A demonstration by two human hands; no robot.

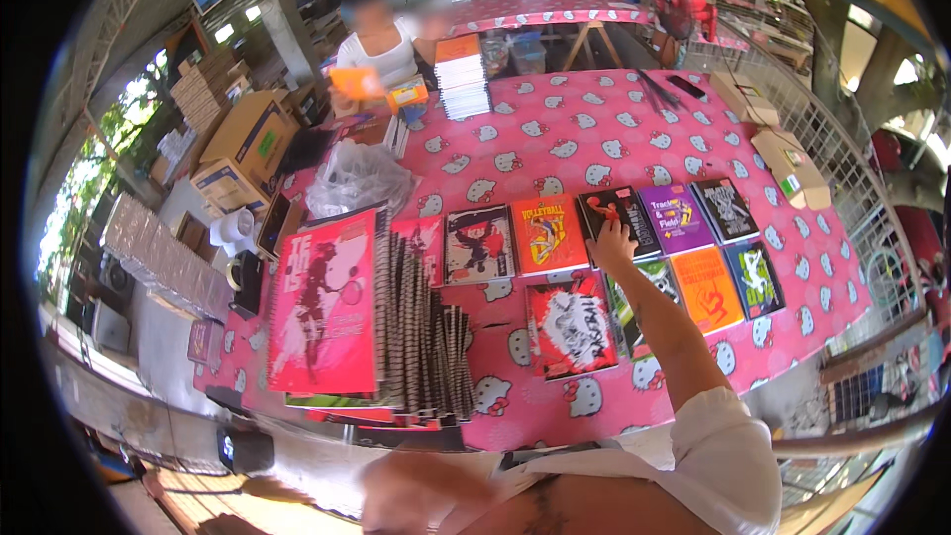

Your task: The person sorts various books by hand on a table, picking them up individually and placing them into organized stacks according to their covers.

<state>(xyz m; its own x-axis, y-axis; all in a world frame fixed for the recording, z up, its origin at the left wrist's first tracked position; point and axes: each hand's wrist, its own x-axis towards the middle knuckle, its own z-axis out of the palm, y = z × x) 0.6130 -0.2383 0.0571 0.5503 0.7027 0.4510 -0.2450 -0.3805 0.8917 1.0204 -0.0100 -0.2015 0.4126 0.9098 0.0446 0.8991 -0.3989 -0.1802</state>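
My right hand (612, 245) reaches across the table and rests on a black notebook (626, 213) with a red figure on its cover. Its fingers are spread on the cover. Around it lie several other notebooks in two rows: an orange one (550, 236), a purple one (679, 217), a second orange one (706, 289) and a red, white and black one (572, 327). My left hand (426, 491) is low near my body, smeared by motion, so its fingers cannot be made out. A tall stack of spiral notebooks (327, 307), topped by a pink one, stands at the left.
The table has a pink patterned cloth (555, 154). Across it a person (381, 50) holds an orange item beside a stack of spiral notebooks (463, 79). A clear plastic bag (362, 178), a phone (686, 87), cardboard pieces (790, 168) and boxes (243, 154) lie around.
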